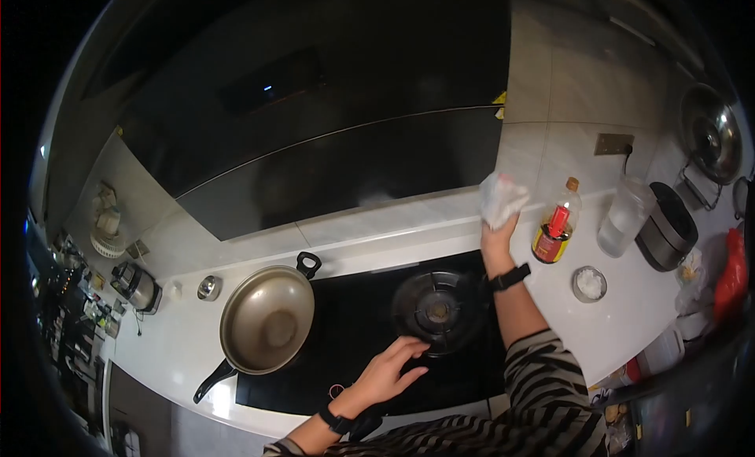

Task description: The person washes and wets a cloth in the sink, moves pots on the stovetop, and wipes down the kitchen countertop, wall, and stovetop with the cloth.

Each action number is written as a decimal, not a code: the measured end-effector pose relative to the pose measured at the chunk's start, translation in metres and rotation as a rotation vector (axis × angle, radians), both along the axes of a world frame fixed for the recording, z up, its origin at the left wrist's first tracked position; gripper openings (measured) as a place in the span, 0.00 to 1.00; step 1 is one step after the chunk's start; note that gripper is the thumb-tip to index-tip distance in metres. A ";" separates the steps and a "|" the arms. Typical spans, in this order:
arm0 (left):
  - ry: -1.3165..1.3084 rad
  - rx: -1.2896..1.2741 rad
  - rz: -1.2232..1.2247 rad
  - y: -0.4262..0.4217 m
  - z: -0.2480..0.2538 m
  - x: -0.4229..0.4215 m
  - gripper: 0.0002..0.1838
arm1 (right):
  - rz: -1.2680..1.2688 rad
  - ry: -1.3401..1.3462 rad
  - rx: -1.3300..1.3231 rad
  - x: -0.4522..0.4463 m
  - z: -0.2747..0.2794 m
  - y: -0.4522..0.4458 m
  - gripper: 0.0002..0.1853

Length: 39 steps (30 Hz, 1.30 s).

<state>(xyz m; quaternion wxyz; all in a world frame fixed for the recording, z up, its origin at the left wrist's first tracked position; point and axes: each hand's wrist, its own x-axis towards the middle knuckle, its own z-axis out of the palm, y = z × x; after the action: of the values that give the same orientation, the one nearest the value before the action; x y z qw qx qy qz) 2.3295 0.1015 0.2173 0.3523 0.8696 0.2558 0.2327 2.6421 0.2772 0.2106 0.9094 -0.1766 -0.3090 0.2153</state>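
Observation:
My right hand [497,237] reaches up to the wall behind the hob, its fingers mostly hidden by a crumpled white cloth [503,199] with a pinkish patch. Whether the cloth touches the wall I cannot tell. My left hand [390,370] hovers by the front edge of the right burner [437,312], thumb apart from loosely bent fingers, holding nothing. The black glass hob [346,331] lies beneath both arms. To the left sits a wok [267,319] with a long handle and a loop handle, its inside bare.
Right of my right arm stand a dark sauce bottle [552,237], a glass bowl of white powder [588,285], a clear jug [625,217] and a grey appliance [667,227]. A small metal bowl [209,288] is beyond the wok. A black range hood [338,134] overhangs the hob.

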 end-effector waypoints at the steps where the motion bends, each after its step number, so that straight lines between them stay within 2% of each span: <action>1: 0.018 -0.037 0.024 0.001 -0.003 -0.007 0.20 | 0.000 0.022 0.011 0.029 0.007 0.030 0.21; 3: 0.027 -0.071 0.101 0.002 -0.013 -0.023 0.19 | -0.523 -0.359 -0.049 0.037 0.043 0.066 0.24; 4: 0.029 -0.082 0.113 0.002 -0.016 -0.031 0.19 | -0.982 -0.659 -0.034 0.025 0.080 0.062 0.26; 6: 0.045 -0.147 0.160 0.001 -0.018 -0.043 0.19 | -1.169 -0.800 -0.168 0.020 0.108 0.071 0.27; 8: 0.005 -0.180 0.178 0.003 -0.031 -0.056 0.19 | -1.242 -0.828 -0.312 0.024 0.106 0.099 0.29; 12: 0.054 -0.199 0.259 0.011 -0.043 -0.075 0.17 | -1.359 -0.655 -0.270 0.009 0.104 0.137 0.30; 13: 0.065 -0.178 0.272 0.014 -0.047 -0.078 0.17 | -1.306 -0.658 -0.340 0.008 0.101 0.142 0.33; 16: 0.088 -0.228 0.292 0.023 -0.059 -0.081 0.15 | -1.409 -0.712 -0.205 0.012 0.091 0.164 0.36; 18: 0.133 -0.292 0.314 0.029 -0.052 -0.074 0.14 | -1.400 -0.758 -0.327 0.017 0.087 0.175 0.41; 20: 0.182 -0.308 0.298 0.036 -0.053 -0.070 0.15 | -1.299 -0.629 -0.493 -0.001 0.098 0.173 0.45; 23: 0.195 -0.296 0.279 0.049 -0.062 -0.065 0.15 | -1.247 -0.719 -0.525 -0.002 0.090 0.165 0.48; 30: 0.269 -0.331 0.245 0.064 -0.059 -0.044 0.15 | -1.134 -0.879 -0.664 -0.008 -0.069 0.178 0.49; 33: 0.221 -0.298 0.218 0.065 -0.060 -0.045 0.15 | -1.073 -0.925 -0.572 -0.008 -0.096 0.178 0.50; 36: 0.243 -0.338 0.260 0.062 -0.060 -0.054 0.16 | -1.096 -0.831 -0.582 -0.017 -0.054 0.176 0.51; 39: 0.244 -0.318 0.283 0.060 -0.071 -0.070 0.17 | -1.168 -0.829 -0.437 -0.034 0.009 0.182 0.47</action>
<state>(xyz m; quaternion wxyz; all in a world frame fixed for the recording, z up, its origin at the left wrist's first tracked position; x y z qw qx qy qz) 2.2596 0.1615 0.1466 0.4150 0.7804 0.4493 0.1299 2.6083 0.4591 0.2193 0.6290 -0.5553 -0.4323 -0.3303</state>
